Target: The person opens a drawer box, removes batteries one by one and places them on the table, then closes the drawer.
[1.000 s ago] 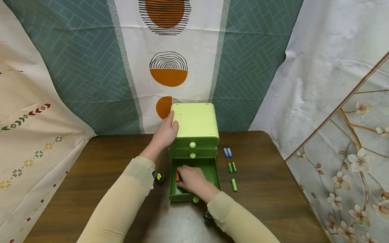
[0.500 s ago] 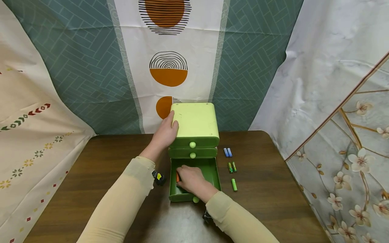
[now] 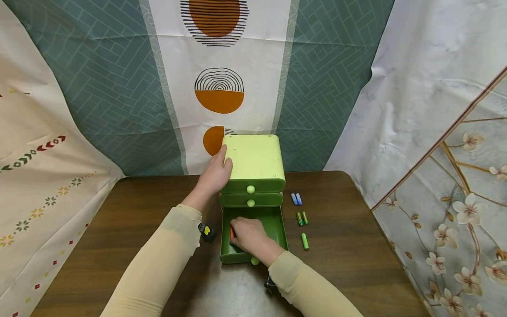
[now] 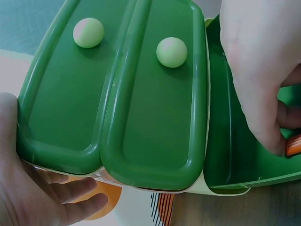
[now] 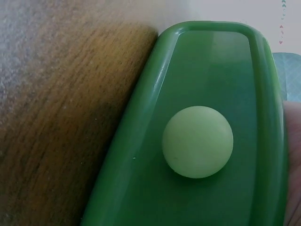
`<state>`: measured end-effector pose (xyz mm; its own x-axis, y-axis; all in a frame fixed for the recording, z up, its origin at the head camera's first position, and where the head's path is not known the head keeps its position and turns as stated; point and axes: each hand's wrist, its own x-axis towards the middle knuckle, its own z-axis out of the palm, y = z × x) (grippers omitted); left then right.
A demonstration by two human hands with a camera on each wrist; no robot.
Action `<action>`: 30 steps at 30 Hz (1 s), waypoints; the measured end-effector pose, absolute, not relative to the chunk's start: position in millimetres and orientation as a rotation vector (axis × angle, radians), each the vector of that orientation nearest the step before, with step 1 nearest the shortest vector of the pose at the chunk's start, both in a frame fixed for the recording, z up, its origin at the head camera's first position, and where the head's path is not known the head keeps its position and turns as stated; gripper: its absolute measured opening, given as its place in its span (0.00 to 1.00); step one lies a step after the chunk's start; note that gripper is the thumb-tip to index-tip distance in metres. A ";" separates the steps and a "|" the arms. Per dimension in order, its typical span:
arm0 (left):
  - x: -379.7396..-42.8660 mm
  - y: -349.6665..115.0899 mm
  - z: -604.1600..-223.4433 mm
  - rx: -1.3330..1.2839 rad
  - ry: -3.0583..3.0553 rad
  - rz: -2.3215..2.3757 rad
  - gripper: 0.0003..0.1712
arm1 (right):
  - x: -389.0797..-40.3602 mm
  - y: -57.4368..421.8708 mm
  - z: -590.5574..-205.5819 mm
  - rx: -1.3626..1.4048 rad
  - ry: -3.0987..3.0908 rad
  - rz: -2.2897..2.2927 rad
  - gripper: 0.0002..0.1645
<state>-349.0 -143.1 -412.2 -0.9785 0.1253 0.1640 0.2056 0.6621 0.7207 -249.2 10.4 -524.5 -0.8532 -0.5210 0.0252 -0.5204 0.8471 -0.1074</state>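
Observation:
A small cabinet with a pale green body (image 3: 254, 156) and several dark green drawers stands on the table. My left hand (image 3: 215, 172) rests on its upper left corner, thumb on top; in the left wrist view the left fingers (image 4: 77, 195) lie fairly straight along the side. The bottom drawer (image 3: 276, 224) is pulled out. My right hand (image 3: 249, 234) reaches down into it and pinches an orange battery (image 3: 231, 232) near the drawer's left wall. Most of that battery is hidden, with one end (image 4: 294, 145) showing in the left wrist view. The bottom drawer's knob (image 5: 197, 142) fills the right wrist view.
Right of the cabinet lie two blue batteries (image 3: 296, 199), two green-and-gold batteries (image 3: 302, 218) and one light green battery (image 3: 305, 241) on the wooden table (image 3: 348, 246). The two upper drawers (image 3: 269, 199) are closed. A patterned cloth (image 3: 328, 88) hangs behind.
My right hand's thumb and fingers have closed in around the orange battery in the drawer. The left hand and the cabinet have not moved.

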 end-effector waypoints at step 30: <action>-346.0 -141.0 -409.0 -0.284 -2.773 -1.227 0.41 | -251.9 12.7 -526.4 -0.821 3.015 -0.184 0.20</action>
<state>-346.0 -141.0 -409.0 -0.9781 0.1308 0.1618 0.2077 0.6589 0.7229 -251.9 12.7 -526.4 -0.8623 -0.5060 0.0200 -0.5047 0.8555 -0.1160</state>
